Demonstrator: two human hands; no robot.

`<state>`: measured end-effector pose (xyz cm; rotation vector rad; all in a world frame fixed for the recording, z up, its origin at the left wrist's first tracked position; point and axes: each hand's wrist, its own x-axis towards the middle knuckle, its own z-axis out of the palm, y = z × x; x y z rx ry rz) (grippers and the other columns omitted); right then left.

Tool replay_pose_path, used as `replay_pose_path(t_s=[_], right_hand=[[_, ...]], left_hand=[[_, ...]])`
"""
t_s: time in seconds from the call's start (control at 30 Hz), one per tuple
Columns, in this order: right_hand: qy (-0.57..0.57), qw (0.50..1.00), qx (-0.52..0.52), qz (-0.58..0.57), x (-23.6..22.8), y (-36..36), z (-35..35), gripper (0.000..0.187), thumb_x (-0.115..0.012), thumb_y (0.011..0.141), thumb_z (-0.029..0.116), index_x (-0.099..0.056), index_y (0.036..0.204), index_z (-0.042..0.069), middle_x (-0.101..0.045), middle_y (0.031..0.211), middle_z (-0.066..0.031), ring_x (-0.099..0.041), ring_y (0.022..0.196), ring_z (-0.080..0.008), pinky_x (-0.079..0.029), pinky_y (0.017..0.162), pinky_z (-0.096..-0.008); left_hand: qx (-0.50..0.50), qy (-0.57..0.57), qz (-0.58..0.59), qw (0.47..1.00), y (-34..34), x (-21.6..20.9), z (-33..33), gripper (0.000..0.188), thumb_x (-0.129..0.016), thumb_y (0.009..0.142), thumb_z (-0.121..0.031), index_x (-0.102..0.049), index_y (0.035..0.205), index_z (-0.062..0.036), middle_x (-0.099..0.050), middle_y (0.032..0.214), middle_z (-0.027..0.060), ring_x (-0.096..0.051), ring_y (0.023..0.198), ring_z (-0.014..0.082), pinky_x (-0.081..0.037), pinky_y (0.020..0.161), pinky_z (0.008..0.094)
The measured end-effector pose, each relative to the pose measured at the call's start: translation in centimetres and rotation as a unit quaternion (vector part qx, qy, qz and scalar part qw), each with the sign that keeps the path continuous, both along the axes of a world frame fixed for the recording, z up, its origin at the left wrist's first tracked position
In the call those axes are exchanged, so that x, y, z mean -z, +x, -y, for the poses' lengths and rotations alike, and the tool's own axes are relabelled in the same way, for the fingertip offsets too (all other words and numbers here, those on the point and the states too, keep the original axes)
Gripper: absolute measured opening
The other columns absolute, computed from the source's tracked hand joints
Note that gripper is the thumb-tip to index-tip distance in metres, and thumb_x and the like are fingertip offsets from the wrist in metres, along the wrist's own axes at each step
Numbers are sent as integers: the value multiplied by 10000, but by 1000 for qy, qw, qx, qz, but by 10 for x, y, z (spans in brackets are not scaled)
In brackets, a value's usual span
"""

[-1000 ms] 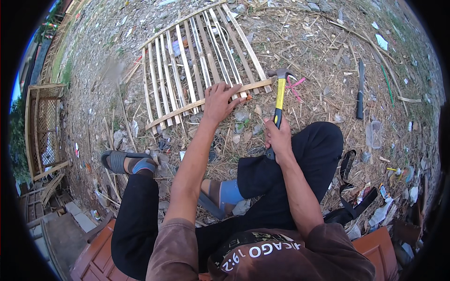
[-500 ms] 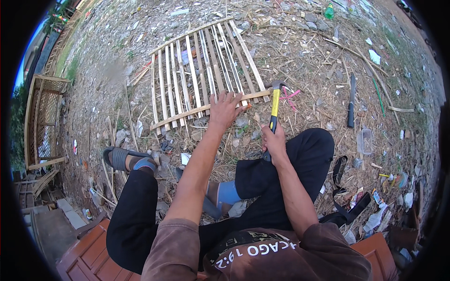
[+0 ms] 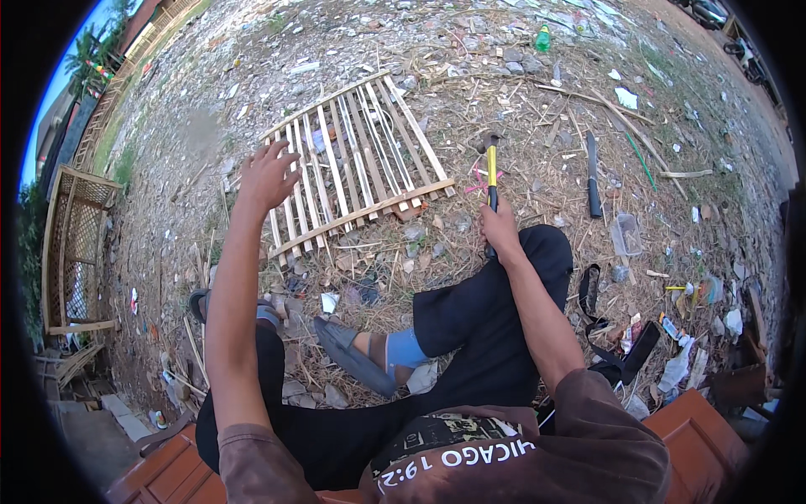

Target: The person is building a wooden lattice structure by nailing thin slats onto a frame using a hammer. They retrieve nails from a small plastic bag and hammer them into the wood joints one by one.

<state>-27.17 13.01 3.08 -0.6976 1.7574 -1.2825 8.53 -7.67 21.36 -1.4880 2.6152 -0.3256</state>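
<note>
The left hand (image 3: 269, 176), its forearm stretched forward, has its fingers spread wide at the left edge of the slatted wooden frame (image 3: 361, 217), though whether it touches the slats is hard to tell, while the right hand (image 3: 499, 227) grips a yellow-and-black hammer (image 3: 492, 168), head pointing away, beyond the frame's near right corner. White lettering (image 3: 457, 455) crosses the brown shirt (image 3: 588, 437). On the straw-strewn, stony ground (image 3: 470, 113), a lattice panel (image 3: 81, 235) stands toward the left edge, the frame lies near the middle, and a long knife (image 3: 593, 172) and clear plastic box (image 3: 627, 235) lie farther right.
</note>
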Motion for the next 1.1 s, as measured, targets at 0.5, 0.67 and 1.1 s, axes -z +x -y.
replay_pose_path(t_s=[0.5,0.67,1.1], right_hand=[[239,854,-148,-438,-51,-128,24,394,-625,848,317,-715,1138,66,-715,1146,-177,-699,1062,-334,-564,881,-462],[325,815,32,-478,-67,-274,-80,271,-625,824,259,-748,1007,102,-734,1060,-156,-708,979,-346,-559,873,-471],[339,816,24,-467,10,-331,-193,163,-778,790,257,-814,940,205,-658,1183,-125,-537,1212,-353,-459,1040,-448]], left_hand=[[-72,244,-37,966,278,27,-163,345,-702,881,-216,-673,1171,-30,-681,1010,194,-669,899,370,-528,798,432],[-185,420,-138,878,265,58,-213,336,-674,916,-173,-657,1216,-22,-679,968,139,-661,810,235,-530,727,344],[-292,450,-222,814,278,-2,-209,350,-597,995,-212,-614,1316,-72,-682,1050,111,-634,872,179,-506,765,301]])
